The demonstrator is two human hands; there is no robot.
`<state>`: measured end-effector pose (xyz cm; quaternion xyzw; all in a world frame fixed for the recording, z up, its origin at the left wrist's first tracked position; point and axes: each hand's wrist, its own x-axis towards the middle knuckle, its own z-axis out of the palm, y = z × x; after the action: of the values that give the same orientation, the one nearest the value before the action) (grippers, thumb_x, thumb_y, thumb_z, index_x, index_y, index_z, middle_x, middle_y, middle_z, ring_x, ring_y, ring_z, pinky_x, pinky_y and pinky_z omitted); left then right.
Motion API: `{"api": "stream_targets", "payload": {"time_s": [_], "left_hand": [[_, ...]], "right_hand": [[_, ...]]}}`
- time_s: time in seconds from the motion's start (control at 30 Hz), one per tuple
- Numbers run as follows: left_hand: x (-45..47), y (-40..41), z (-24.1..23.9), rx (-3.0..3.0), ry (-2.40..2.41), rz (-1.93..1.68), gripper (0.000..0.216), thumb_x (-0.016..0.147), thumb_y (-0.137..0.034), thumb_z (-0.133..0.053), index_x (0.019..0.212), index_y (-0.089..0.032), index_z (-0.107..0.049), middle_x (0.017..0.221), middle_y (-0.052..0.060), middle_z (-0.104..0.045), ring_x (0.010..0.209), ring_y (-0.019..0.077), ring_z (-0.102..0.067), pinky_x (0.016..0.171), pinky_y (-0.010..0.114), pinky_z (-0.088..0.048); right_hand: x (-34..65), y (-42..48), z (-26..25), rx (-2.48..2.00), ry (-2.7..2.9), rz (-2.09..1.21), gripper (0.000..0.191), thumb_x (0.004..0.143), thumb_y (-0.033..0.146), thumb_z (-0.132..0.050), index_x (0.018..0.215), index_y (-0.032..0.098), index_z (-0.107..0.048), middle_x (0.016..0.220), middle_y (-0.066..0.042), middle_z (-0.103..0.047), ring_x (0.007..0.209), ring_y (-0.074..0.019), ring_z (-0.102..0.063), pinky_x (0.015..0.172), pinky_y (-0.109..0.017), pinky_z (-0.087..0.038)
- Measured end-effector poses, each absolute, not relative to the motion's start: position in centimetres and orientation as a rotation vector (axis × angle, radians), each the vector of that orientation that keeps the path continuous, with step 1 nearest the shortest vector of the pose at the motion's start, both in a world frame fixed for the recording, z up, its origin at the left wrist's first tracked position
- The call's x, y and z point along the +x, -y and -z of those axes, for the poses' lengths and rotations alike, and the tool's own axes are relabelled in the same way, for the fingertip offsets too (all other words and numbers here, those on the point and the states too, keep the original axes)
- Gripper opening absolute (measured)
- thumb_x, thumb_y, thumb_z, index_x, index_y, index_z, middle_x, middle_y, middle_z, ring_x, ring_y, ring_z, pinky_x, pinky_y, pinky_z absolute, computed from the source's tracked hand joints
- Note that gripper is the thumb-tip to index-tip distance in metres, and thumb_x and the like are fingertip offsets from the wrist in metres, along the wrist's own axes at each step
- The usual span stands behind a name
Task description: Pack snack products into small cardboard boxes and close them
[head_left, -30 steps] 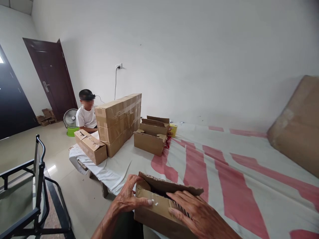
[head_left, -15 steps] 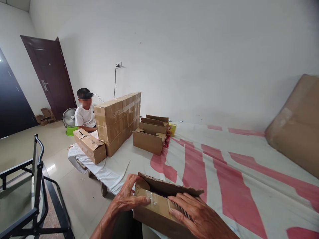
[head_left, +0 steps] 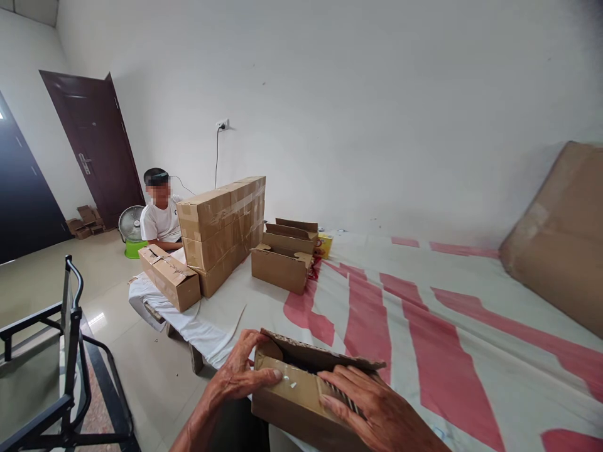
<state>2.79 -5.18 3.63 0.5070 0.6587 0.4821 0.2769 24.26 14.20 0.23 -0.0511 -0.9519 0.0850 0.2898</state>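
Observation:
A small brown cardboard box lies at the near edge of the cloth-covered platform, its top flaps partly raised. My left hand wraps round the box's left end, thumb lying across the near flap. My right hand rests on the near flap with fingers flat and pressed together, pushing it down. The back flap stands up behind my fingers. The inside of the box is dark and mostly hidden.
A stack of taped cartons, a single sealed carton and open boxes stand further along the platform. Another person sits behind them beside a fan. A black metal frame stands at left; a large wrapped panel leans at right.
My hands and the box have barely shifted. The other person's head has lifted a little.

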Motion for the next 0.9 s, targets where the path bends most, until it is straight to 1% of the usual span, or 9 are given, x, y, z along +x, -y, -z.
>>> {"api": "stream_targets", "payload": {"time_s": [0.13, 0.33, 0.47, 0.77, 0.9], "left_hand": [[2.77, 5.14, -3.73, 1.36, -1.772, -1.281, 0.059, 0.08, -0.047, -0.075, 0.134, -0.028, -0.062, 0.141, 0.007, -0.057, 0.127, 0.031, -0.055, 0.09, 0.036, -0.047], [2.62, 5.17, -3.6, 1.394, -1.759, -1.295, 0.057, 0.082, -0.048, -0.075, 0.134, -0.027, -0.062, 0.141, 0.007, -0.056, 0.125, 0.0295, -0.056, 0.087, 0.034, -0.048], [2.44, 5.27, -3.27, 1.429, -1.745, -1.305, 0.059, 0.086, -0.05, -0.074, 0.139, -0.027, -0.06, 0.145, 0.008, -0.055, 0.128, 0.03, -0.055, 0.091, 0.036, -0.048], [2.14, 5.31, -3.22, 1.463, -1.727, -1.254, 0.067, 0.091, -0.064, -0.068, 0.145, -0.026, -0.058, 0.147, 0.011, -0.053, 0.132, 0.0311, -0.054, 0.091, 0.037, -0.051], [1.95, 5.42, -3.15, 1.433, -1.746, -1.238, 0.073, 0.091, -0.07, -0.066, 0.15, -0.028, -0.057, 0.151, 0.011, -0.051, 0.138, 0.0321, -0.052, 0.098, 0.04, -0.052]], "right_hand": [[24.17, -14.24, -0.1, -0.112, 2.522, -0.184, 0.03, 0.104, 0.034, -0.055, 0.115, 0.026, -0.081, 0.103, -0.009, -0.082, 0.096, -0.027, -0.08, 0.081, -0.039, -0.067], [24.14, -14.21, -0.06, -0.112, 2.5, -0.174, 0.029, 0.103, 0.033, -0.056, 0.115, 0.025, -0.081, 0.104, -0.01, -0.082, 0.097, -0.0283, -0.08, 0.082, -0.04, -0.067], [24.11, -14.12, 0.06, -0.141, 2.516, -0.223, 0.029, 0.103, 0.033, -0.055, 0.115, 0.026, -0.081, 0.103, -0.01, -0.082, 0.096, -0.027, -0.08, 0.082, -0.038, -0.067], [24.1, -13.73, -0.51, -0.164, 2.522, -0.275, 0.03, 0.105, 0.036, -0.054, 0.116, 0.025, -0.08, 0.107, -0.009, -0.082, 0.101, -0.0272, -0.079, 0.087, -0.037, -0.066], [24.15, -13.68, -0.67, -0.127, 2.49, -0.259, 0.031, 0.107, 0.036, -0.052, 0.114, 0.023, -0.079, 0.104, -0.01, -0.081, 0.098, -0.0269, -0.079, 0.084, -0.037, -0.066]]}}
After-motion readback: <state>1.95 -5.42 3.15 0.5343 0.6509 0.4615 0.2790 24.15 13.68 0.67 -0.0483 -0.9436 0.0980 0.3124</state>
